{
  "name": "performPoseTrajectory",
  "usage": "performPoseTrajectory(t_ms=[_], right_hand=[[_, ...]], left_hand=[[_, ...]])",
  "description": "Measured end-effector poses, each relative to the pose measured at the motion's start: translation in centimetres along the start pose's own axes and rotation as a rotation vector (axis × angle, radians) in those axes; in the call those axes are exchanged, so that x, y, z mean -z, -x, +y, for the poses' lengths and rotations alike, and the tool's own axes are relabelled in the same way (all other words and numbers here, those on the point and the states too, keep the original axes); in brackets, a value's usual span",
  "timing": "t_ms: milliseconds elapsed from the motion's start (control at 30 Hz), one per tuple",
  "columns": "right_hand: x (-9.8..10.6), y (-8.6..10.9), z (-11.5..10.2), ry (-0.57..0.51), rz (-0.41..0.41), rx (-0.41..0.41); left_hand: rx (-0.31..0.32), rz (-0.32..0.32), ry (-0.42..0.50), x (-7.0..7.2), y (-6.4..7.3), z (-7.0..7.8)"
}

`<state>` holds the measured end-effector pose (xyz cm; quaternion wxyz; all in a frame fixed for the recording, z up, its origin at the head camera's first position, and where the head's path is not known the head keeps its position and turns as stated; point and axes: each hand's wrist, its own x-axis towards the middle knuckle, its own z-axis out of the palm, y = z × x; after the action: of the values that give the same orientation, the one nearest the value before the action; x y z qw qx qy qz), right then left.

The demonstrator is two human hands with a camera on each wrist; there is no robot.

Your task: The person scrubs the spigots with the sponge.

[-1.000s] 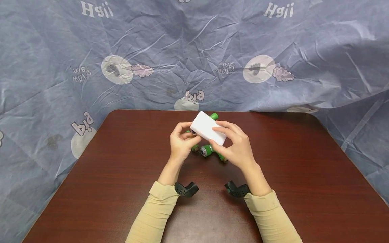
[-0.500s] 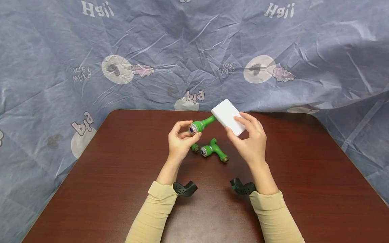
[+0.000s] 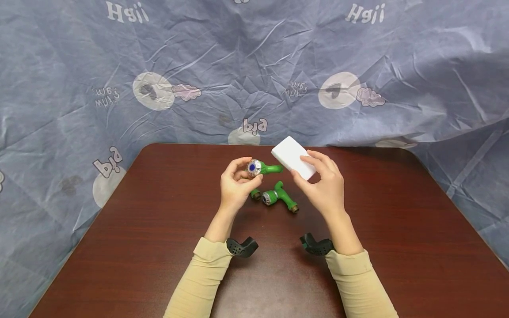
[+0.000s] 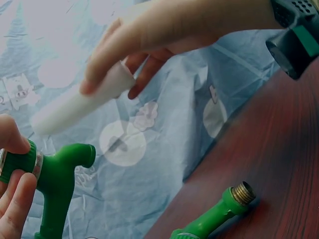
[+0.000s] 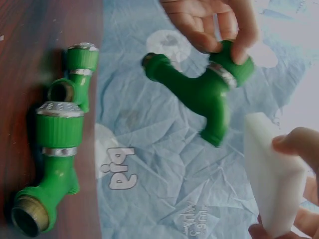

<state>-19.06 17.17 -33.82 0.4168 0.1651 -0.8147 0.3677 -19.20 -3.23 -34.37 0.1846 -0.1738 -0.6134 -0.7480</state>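
Note:
My left hand [image 3: 237, 185] pinches a green faucet [image 3: 271, 168] by its ribbed knob, holding it above the table. The silver knob cap with a blue dot faces the head camera. In my right hand [image 3: 327, 187] is a white sponge block [image 3: 293, 158], gripped between thumb and fingers. A small gap separates sponge and faucet. In the right wrist view the held faucet [image 5: 197, 94] hangs up and left of the sponge [image 5: 274, 174]. Below the hands a second green faucet [image 3: 281, 195] lies on the table. A third [image 3: 255, 193] is mostly hidden behind my left hand.
The dark red-brown wooden table [image 3: 139, 229] extends around the hands. Behind it hangs a wrinkled blue-grey printed cloth [image 3: 222, 66]. Black wrist cameras [image 3: 242, 247] jut inward from both sleeves. Both lying faucets show threaded brass ends, like the nearer faucet [image 5: 55, 164].
The sponge, which covered the held faucet, moved right and up off it, then slightly back left and down. The faucet turned in my left fingers, its green body now level to the right.

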Motion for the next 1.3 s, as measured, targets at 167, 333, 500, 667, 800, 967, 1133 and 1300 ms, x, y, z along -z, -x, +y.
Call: performPoseTrajectory(t_ms=[167,333,500,667,800,967,1133,1300], right_hand=[[0.3,-0.2,-0.3,-0.087,-0.023,0.022],[0.3,-0.1,-0.5,-0.142,-0.093,0.085],[0.1,0.0,-0.5,-0.170,-0.176,0.139],[0.1,0.1,-0.4,-0.127,-0.211,0.165],[0.1,0.0,-0.3,-0.069,-0.151,0.154],[0.1,0.1,-0.2,-0.129,-0.188,0.186],[-0.1,0.1,-0.2,-0.104,-0.229,0.212],[0.0,0.0,-0.1,-0.063,-0.149,0.179]], left_hand=[[-0.014,-0.003,-0.059,0.0,0.0,0.3],[-0.057,0.004,-0.148,0.0,0.2,0.5],[-0.126,-0.014,-0.251,-0.2,0.4,0.8],[-0.170,-0.043,-0.301,-0.2,0.4,0.8],[-0.195,-0.051,-0.339,-0.3,0.5,0.9],[-0.201,-0.046,-0.374,-0.5,0.7,1.1],[-0.198,-0.050,-0.381,-0.6,0.7,1.3],[-0.189,-0.050,-0.394,-0.6,0.7,1.3]])
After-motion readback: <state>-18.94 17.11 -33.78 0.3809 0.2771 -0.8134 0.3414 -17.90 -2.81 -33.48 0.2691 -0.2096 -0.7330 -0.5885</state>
